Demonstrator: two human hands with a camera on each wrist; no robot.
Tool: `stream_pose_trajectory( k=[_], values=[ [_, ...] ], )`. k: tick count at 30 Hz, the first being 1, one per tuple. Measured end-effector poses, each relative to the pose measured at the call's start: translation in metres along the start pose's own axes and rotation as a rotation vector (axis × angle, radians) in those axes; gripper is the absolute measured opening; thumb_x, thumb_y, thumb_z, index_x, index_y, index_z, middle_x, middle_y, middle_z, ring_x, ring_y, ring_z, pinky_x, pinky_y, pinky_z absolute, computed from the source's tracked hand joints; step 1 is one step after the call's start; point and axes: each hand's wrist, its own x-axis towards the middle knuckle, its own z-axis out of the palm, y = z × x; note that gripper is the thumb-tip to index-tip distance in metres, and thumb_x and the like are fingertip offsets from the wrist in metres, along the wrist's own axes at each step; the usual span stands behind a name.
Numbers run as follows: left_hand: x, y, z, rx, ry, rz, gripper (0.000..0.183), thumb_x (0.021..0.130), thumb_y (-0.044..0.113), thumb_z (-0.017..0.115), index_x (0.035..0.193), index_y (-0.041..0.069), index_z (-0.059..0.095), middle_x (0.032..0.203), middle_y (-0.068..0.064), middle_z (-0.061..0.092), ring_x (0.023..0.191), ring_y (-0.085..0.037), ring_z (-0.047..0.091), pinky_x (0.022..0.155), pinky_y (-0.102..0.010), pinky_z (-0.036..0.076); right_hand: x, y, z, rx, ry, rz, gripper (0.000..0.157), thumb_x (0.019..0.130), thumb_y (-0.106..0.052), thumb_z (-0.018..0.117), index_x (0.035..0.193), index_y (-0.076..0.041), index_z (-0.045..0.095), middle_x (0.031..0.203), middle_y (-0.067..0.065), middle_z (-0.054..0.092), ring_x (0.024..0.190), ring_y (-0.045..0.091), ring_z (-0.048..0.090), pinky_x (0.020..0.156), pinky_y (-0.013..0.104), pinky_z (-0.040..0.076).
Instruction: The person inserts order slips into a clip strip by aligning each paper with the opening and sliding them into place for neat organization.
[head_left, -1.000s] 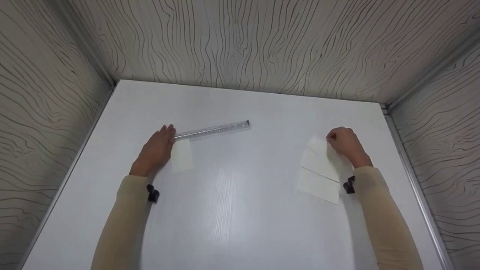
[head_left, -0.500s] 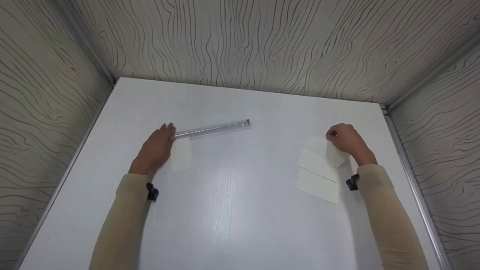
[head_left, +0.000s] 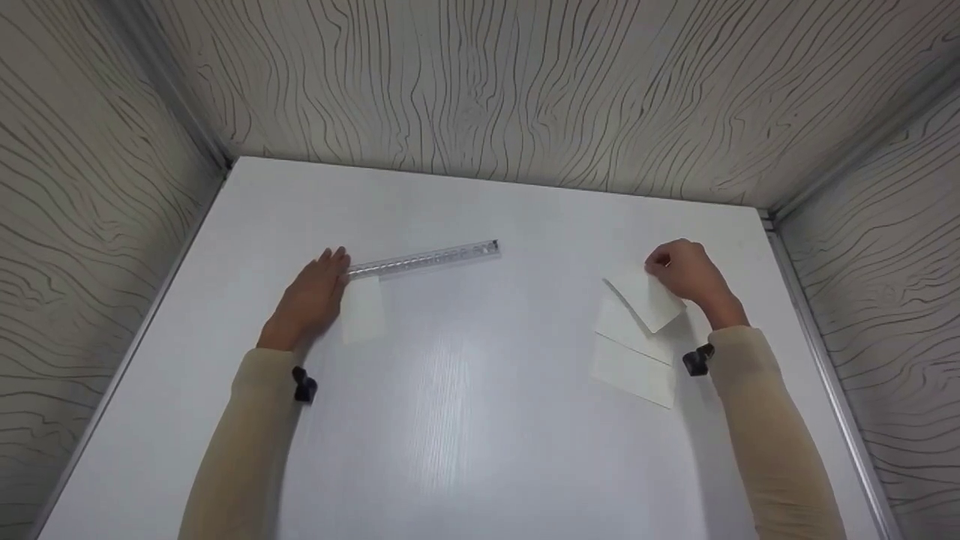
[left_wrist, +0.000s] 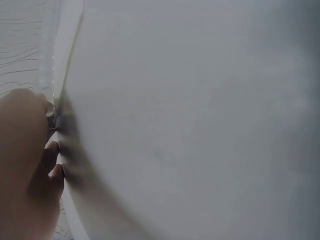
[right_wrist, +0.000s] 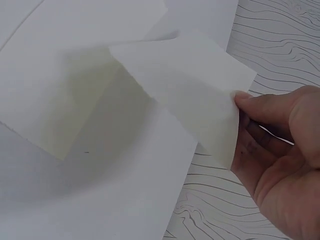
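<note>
My right hand (head_left: pixel 694 281) pinches a small cream piece of paper (head_left: pixel 645 296) between thumb and fingers at the right of the table. In the right wrist view this paper (right_wrist: pixel 195 85) is tilted and lifted, with a rough torn-looking edge. Beneath it lie two similar pieces, an upper one (head_left: pixel 624 326) overlapping a lower one (head_left: pixel 634 375). On the left, my left hand (head_left: pixel 307 300) lies with extended fingers over the left end of a clear ruler (head_left: pixel 431 260), hiding that end. Another cream paper piece (head_left: pixel 363 311) lies beside this hand, its top edge along the ruler.
The white table (head_left: pixel 465 420) reaches to a wood-grain patterned panel (head_left: pixel 480 90) at the back. Similar panels flank it, with metal rails (head_left: pixel 832 360) along the sides. A black wrist camera (head_left: pixel 304 384) sits at the left sleeve, another (head_left: pixel 697 361) at the right.
The top paper on the right has come up off the pieces under it, its lower corner swinging left and its edges now showing. My left hand and the ruler stay put.
</note>
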Motion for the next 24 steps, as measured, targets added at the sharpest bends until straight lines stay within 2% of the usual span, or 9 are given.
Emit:
stream_pose_trajectory(
  k=[8, 15, 19, 24],
  values=[
    [-0.003, -0.001, 0.001, -0.021, 0.003, -0.017, 0.058, 0.116, 0.039, 0.025, 0.169, 0.018, 0.022, 0.179, -0.003, 0.016, 0.167, -0.034, 0.013, 0.138, -0.057, 0.014, 0.005, -0.003, 0.007, 0.048, -0.005, 0.027, 0.028, 0.106, -0.013, 0.059, 0.123, 0.006, 0.072, 0.12, 0.028, 0.072, 0.108, 0.04, 0.069, 0.092, 0.054, 0.062],
    [-0.001, -0.002, 0.0, -0.02, 0.011, 0.031, 0.055, 0.116, 0.032, 0.028, 0.167, 0.012, 0.027, 0.178, -0.007, 0.02, 0.166, -0.034, 0.015, 0.14, -0.052, 0.013, 0.008, -0.007, 0.015, 0.111, 0.006, 0.022, 0.028, 0.106, -0.016, 0.063, 0.121, 0.004, 0.074, 0.119, 0.027, 0.073, 0.104, 0.036, 0.071, 0.083, 0.035, 0.061],
    [-0.001, -0.003, 0.0, -0.02, 0.01, 0.026, 0.055, 0.116, 0.032, 0.028, 0.168, 0.012, 0.026, 0.178, -0.006, 0.019, 0.167, -0.033, 0.014, 0.14, -0.052, 0.012, 0.011, -0.01, 0.02, 0.159, 0.007, 0.041, 0.028, 0.106, -0.017, 0.064, 0.122, 0.004, 0.074, 0.119, 0.027, 0.073, 0.097, 0.03, 0.072, 0.075, 0.024, 0.059],
    [0.0, -0.002, -0.001, -0.021, 0.003, 0.033, 0.056, 0.116, 0.033, 0.027, 0.168, 0.012, 0.024, 0.179, -0.007, 0.018, 0.167, -0.033, 0.013, 0.14, -0.052, 0.011, 0.017, -0.015, 0.028, 0.21, 0.02, 0.073, 0.027, 0.105, -0.017, 0.064, 0.122, 0.003, 0.073, 0.119, 0.026, 0.073, 0.094, 0.027, 0.074, 0.073, 0.02, 0.06]
  ],
)
